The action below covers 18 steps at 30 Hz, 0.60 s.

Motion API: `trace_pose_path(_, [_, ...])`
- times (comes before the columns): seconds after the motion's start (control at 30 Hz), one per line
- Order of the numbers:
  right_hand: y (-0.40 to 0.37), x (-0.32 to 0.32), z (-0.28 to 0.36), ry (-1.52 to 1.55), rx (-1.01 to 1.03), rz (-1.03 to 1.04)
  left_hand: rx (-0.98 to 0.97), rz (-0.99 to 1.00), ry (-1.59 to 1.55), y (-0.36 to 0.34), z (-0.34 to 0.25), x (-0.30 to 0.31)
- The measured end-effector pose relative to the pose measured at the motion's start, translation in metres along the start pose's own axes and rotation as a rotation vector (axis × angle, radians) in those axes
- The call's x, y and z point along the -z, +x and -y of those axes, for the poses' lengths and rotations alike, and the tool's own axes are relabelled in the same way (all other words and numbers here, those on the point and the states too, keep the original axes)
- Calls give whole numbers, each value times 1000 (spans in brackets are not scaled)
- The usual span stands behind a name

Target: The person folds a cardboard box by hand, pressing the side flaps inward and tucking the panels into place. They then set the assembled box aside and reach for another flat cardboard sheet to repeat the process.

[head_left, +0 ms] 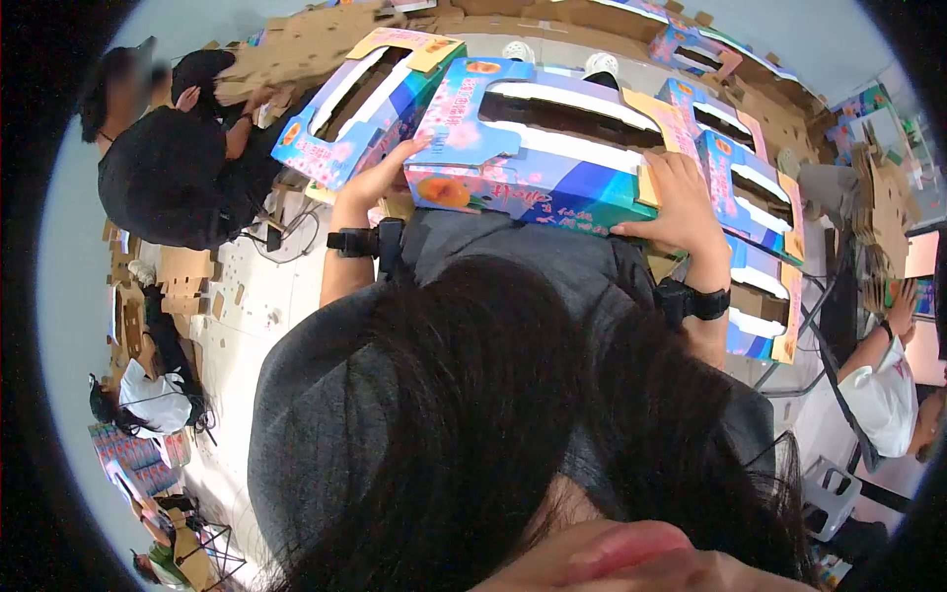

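Observation:
A printed cardboard box point(582, 178), blue, pink and green with a peach picture, sits in front of my body. Its top has a long opening edged by white flaps. My left hand point(393, 170) holds the box's left end, its fingers partly hidden by the cardboard. At the right front corner my right hand point(681, 202) grips the box, fingers over the top edge and thumb low on the front panel. Just beyond my left hand stands a second, similar box point(419, 59), tilted, with an open top.
More such boxes point(747, 183) are lined up on the right. Flat brown cardboard point(301, 49) lies at the far left, near a person in black point(173, 178). Another person in a white shirt point(878, 395) works at the right. Cardboard scraps dot the white floor point(237, 335).

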State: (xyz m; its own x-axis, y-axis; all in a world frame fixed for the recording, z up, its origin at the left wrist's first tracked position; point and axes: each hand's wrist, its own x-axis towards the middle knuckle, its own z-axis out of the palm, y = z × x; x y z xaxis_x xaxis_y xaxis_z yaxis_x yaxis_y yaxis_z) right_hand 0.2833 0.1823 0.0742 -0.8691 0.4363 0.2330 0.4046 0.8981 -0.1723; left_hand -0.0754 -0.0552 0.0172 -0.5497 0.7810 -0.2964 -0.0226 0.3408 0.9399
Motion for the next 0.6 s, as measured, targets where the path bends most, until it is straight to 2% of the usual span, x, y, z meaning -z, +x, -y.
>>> trace_pose_path(0.1, [2, 1, 1, 12, -4, 11, 7, -49, 32, 11, 12, 7])
trace_pose_path(0.2, [1, 0, 1, -1, 25, -21, 98, 168, -171, 4, 1, 9])
trace_pose_path(0.33, [-6, -3, 5, 46, 10, -77, -113, 326, -113, -7, -12, 8])
trace_pose_path(0.43, [-8, 1, 4, -2, -1, -178, -298, 359, -23, -12, -24, 1])
trace_pose_path(0.47, [-9, 3, 3, -35, -26, -240, -379, 355, -127, -14, -28, -7])
trace_pose_path(0.57, [-15, 9, -8, -233, -75, -412, -616, 357, -15, -15, -38, -22])
trace_pose_path(0.6, [-15, 11, -15, -254, -55, -507, -600, 338, 25, -25, -50, -27])
